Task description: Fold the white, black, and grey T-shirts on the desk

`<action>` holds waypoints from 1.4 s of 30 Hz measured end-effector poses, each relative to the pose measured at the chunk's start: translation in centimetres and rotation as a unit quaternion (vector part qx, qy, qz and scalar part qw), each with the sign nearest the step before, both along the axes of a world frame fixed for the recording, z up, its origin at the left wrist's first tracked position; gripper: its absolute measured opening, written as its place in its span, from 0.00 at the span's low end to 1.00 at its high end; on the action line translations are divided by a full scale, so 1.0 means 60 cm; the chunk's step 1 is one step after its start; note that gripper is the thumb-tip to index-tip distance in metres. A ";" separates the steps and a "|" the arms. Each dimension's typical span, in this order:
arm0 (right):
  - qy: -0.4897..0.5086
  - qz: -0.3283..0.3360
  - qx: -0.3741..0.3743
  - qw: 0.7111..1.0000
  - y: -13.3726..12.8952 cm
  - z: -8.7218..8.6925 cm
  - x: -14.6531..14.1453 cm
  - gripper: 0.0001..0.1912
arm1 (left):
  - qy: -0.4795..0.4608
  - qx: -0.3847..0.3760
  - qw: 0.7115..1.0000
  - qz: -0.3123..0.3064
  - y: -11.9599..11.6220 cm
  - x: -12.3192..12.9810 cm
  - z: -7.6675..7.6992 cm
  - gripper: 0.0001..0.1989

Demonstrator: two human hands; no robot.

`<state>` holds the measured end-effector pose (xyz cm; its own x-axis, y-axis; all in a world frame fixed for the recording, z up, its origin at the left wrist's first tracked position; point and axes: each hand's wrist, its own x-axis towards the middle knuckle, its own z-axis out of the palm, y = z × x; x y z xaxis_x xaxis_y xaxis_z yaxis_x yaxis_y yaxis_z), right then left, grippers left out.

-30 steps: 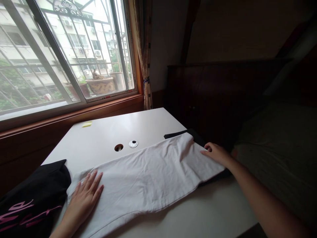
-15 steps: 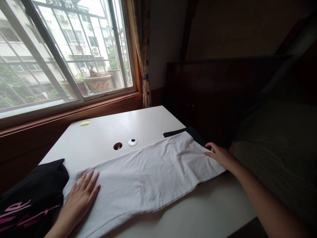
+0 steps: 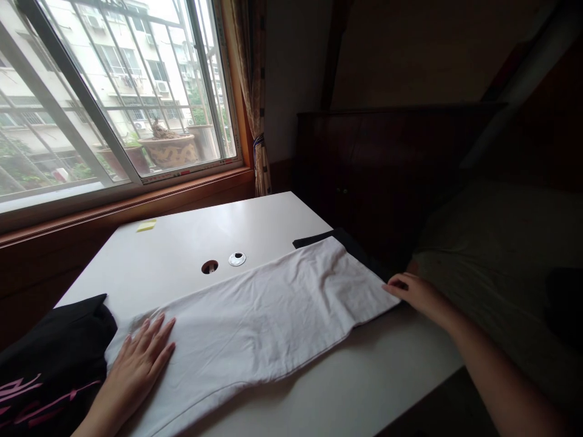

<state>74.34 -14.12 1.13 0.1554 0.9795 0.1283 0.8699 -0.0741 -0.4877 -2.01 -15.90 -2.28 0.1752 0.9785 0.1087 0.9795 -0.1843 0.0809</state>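
Observation:
A pair of white trousers (image 3: 259,315), folded lengthwise, lies across the white table with light wrinkles, mostly near its right end. My left hand (image 3: 141,358) rests flat on the left end, fingers spread over the cloth. At the right end, my right hand (image 3: 412,294) has thumb and fingers closed on the near corner of the leg hem. Dark cloth (image 3: 353,243) shows from under that end. Beside my left hand lies a black garment (image 3: 50,358) with pink lettering.
The white table (image 3: 259,218) has two round cable holes, one open (image 3: 210,267) and one with a silver ring (image 3: 237,259). A yellow sticky note (image 3: 146,225) is near its far left edge. Beyond are a barred window and a tied curtain (image 3: 260,152); dark furniture stands to the right.
My right hand has come down to the near hem corner, its fingers closing on the cloth. My left hand stays flat. The whole view has shifted slightly.

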 end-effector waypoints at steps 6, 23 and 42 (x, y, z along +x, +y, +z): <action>0.043 -0.016 -0.027 0.999 -0.012 0.012 -0.004 0.20 | 0.024 -0.002 1.000 -0.006 0.006 -0.015 -0.004 0.31; -0.088 -0.071 0.029 0.993 0.004 0.006 0.015 0.13 | 0.034 -0.005 0.999 -0.006 0.016 -0.032 -0.015 0.31; -0.140 0.266 -0.024 0.953 0.217 0.001 -0.269 0.35 | 0.040 -0.019 0.999 -0.012 0.100 0.114 0.027 0.30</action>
